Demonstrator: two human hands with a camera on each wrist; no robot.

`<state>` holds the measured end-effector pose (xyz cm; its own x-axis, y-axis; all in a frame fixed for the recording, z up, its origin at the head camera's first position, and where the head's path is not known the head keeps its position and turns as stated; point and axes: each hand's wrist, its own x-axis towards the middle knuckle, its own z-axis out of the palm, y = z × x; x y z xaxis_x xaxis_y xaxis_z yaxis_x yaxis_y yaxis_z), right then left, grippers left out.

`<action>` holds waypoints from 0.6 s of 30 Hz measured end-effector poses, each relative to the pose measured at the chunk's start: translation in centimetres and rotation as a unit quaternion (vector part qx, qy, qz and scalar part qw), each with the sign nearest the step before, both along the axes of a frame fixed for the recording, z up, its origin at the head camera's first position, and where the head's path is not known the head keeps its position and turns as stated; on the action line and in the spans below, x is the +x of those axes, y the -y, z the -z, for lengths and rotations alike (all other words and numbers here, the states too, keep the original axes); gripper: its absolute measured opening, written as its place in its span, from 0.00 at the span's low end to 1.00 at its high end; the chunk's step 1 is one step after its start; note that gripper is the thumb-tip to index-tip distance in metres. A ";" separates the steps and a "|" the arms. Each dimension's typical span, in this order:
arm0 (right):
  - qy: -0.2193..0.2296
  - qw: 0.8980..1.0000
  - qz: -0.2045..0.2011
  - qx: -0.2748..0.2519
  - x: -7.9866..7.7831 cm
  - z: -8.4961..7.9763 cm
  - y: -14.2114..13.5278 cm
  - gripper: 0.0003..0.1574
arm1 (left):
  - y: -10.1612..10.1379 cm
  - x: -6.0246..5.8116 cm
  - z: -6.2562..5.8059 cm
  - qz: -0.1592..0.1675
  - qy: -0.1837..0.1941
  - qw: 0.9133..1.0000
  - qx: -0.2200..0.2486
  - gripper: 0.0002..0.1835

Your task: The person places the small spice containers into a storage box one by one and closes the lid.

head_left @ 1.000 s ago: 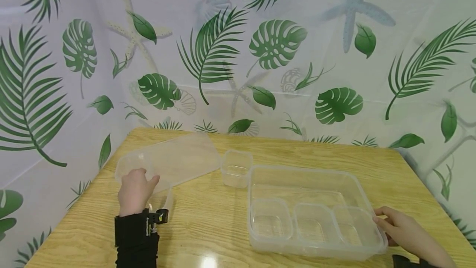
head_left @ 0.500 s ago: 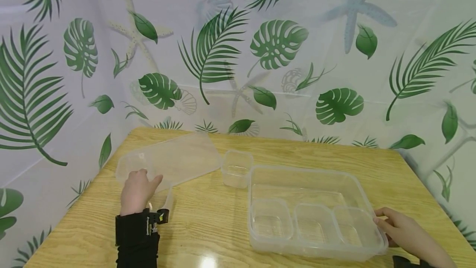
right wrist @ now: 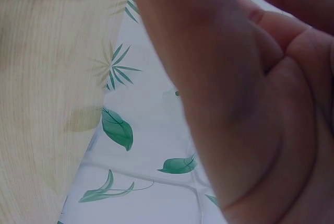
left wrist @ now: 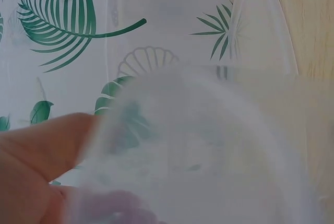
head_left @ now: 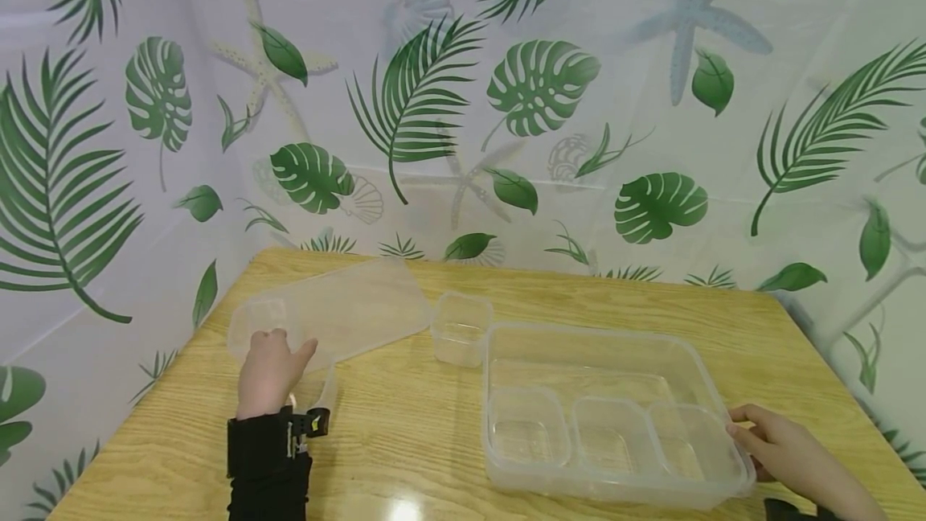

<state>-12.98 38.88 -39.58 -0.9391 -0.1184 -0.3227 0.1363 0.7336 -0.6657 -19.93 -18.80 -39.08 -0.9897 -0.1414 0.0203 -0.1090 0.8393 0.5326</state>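
Observation:
My left hand (head_left: 268, 372) is at the table's left side, fingers bent over a small clear plastic container (head_left: 269, 313), which it appears to grip. Another clear plastic wall (head_left: 325, 388) shows beneath that wrist. In the left wrist view, a blurred translucent container (left wrist: 209, 145) fills the foreground; one finger (left wrist: 47, 145) shows beside it, another dimly through it. My right hand (head_left: 784, 441) holds the right rim of a large clear plastic box (head_left: 579, 368), which has several small square containers (head_left: 531, 428) along its near side. The right wrist view shows only the hand (right wrist: 235, 104), not the box.
A flat translucent lid (head_left: 362, 304) lies at the back left. Between lid and box stands another small clear container (head_left: 461, 328). The wooden table (head_left: 405, 441) ends at a leaf-printed cloth (head_left: 448, 103) behind and on both sides.
My left hand and the small container at its fingers have shifted very slightly right. The right hand and the large box stay put.

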 end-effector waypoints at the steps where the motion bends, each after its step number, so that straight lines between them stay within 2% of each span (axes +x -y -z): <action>1: 0.000 1.000 0.000 0.000 0.0 0.0 0.0 0.29 | 0.0 0.0 0.0 -0.003 -0.006 1.000 0.003 0.33; 9: 0.002 1.000 -0.005 0.003 0.0 -0.1 -0.1 0.29 | -0.3 0.0 0.0 -0.031 -0.065 0.997 0.020 0.33; 15: 0.004 1.000 -0.003 -0.001 0.0 -0.2 -0.1 0.30 | -0.5 0.8 -0.9 -0.037 -0.093 0.994 0.034 0.30; 18: 0.005 1.000 -0.002 -0.005 0.1 -0.2 -0.1 0.31 | -0.9 1.3 -1.6 -0.039 -0.120 0.991 0.040 0.28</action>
<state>-12.93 39.02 -39.37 -0.9351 -0.1254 -0.3316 0.1402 0.7282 -0.6709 -18.61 -17.95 -37.52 -0.9437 -0.2277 0.2399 -0.0336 0.7876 0.6152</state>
